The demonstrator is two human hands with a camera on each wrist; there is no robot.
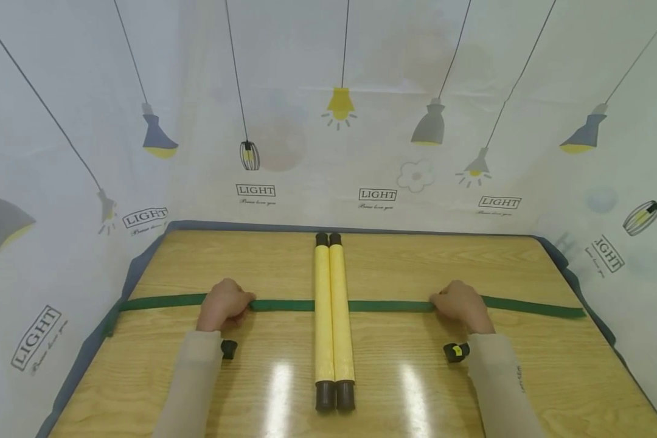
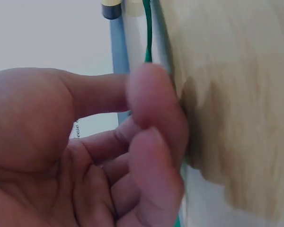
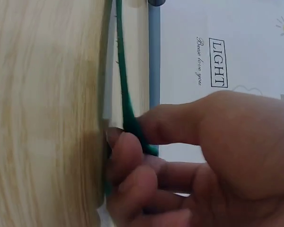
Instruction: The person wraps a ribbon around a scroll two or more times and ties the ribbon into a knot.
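Note:
A long green ribbon [image 1: 285,305] runs from left to right over the table, passing under two yellow tubes [image 1: 323,316] with black end caps. The tubes lie side by side, pointing away from me. Left of them, my left hand [image 1: 225,305] pinches the ribbon between thumb and fingers; in the left wrist view the ribbon [image 2: 148,33] leads away past the fingertips. On the right side, my right hand [image 1: 462,305] pinches the same ribbon, and its thumb presses the green band [image 3: 125,94] against the fingers in the right wrist view. Loose ribbon ends extend outward beyond both hands.
The wooden table [image 1: 252,261] has a blue-grey border [image 1: 241,227] along its back and sides. White sheets [image 1: 306,55] printed with hanging lamps stand around it. Dark wrist devices [image 1: 456,351] sit near the cuffs of both pale sleeves [image 1: 500,383].

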